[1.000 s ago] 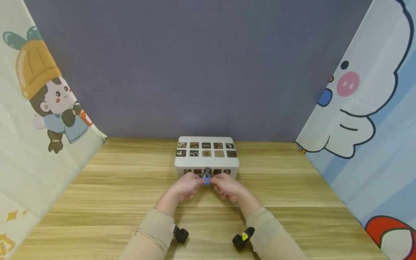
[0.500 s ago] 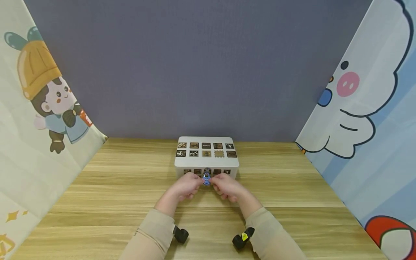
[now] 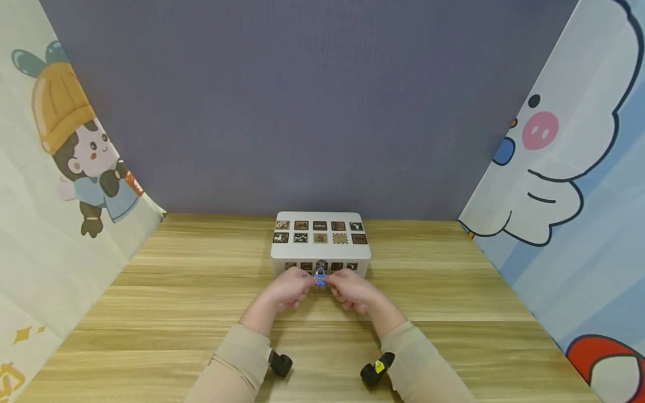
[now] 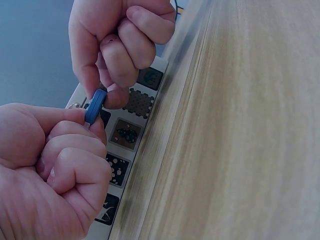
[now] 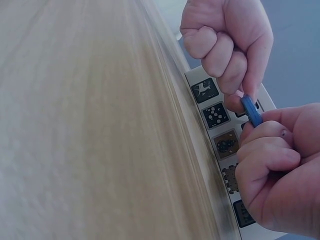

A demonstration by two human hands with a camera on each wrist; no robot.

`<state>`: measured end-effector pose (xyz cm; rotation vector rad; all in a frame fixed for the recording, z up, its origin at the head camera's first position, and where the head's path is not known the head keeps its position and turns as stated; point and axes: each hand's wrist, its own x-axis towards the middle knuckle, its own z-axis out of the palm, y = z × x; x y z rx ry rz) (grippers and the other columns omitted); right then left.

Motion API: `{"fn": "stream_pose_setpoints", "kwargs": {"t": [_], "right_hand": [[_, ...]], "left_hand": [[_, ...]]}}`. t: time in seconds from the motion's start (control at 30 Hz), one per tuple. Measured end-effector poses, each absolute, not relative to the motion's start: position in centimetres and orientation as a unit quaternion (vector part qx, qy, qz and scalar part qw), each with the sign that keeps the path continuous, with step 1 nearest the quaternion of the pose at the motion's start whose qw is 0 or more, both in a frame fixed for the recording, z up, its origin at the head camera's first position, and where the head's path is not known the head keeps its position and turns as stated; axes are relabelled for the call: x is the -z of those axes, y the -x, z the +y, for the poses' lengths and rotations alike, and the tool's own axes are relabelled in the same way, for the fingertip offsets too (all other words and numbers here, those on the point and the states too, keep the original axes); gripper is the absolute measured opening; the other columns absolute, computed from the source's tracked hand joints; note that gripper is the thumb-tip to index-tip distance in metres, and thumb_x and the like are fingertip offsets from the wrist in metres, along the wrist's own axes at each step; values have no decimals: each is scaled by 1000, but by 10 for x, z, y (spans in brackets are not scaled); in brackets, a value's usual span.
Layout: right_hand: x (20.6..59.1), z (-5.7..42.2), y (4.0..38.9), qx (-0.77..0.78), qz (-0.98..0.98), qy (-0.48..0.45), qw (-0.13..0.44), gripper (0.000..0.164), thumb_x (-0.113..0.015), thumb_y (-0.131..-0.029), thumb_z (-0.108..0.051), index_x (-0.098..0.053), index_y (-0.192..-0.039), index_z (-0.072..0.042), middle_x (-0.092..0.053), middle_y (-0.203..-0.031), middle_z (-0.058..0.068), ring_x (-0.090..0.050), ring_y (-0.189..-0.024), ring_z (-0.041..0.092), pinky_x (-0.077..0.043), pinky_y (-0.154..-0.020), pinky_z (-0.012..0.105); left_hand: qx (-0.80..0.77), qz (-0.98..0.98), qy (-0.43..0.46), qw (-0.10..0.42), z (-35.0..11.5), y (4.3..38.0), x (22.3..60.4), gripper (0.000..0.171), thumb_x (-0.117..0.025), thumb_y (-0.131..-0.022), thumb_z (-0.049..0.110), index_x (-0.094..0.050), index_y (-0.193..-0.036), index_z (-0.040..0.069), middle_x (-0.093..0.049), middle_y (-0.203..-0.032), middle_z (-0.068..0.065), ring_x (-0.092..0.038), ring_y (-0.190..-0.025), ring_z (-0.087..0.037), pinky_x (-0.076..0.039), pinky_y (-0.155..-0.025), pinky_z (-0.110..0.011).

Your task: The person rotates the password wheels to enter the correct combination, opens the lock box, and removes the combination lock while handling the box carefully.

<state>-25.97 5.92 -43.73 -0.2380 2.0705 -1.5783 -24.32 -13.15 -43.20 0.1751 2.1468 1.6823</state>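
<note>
A small blue padlock (image 3: 320, 278) hangs at the metal latch (image 3: 321, 263) on the front of a white box (image 3: 320, 252). My left hand (image 3: 291, 287) pinches the padlock's left side between thumb and index finger, the other fingers curled in. From the opposite side my right hand (image 3: 353, 287) pinches it the same way. Seen from the left wrist, the padlock body (image 4: 95, 106) stands edge-on between the two sets of fingertips. The right wrist view has the same blue edge (image 5: 251, 111) between both hands. Fingertips hide the padlock's sides.
The box has a lid with rows of dark and tan picture squares and stands near the back of a wood-grain table (image 3: 201, 268). Behind it rises a grey wall panel (image 3: 317, 112). Cartoon-printed sheets (image 3: 30, 252) flank the table on both sides.
</note>
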Motion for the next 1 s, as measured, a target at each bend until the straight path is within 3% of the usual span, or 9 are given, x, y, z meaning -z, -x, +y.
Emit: {"fn": "stream_pose_setpoints", "kwargs": {"t": [0.5, 1.0], "right_hand": [[436, 58, 261, 594, 755, 80, 266, 32, -49, -96, -28, -47, -71, -7, -33, -52, -4, -23, -40, 8, -20, -35, 22], [434, 70, 267, 610, 738, 65, 282, 33, -57, -90, -29, -55, -88, 4, -31, -51, -5, -21, -41, 8, -19, -36, 22]], "left_hand": [[-609, 761, -65, 213, -134, 246, 432, 32, -50, -95, 19, -60, -99, -11, -34, -51, 6, -28, -39, -8, -27, -36, -20], [-607, 764, -73, 208, -137, 245, 433, 30, -52, -95, 21, -62, -107, -6, -37, -52, 6, -30, -39, -7, -29, -36, -20]]}}
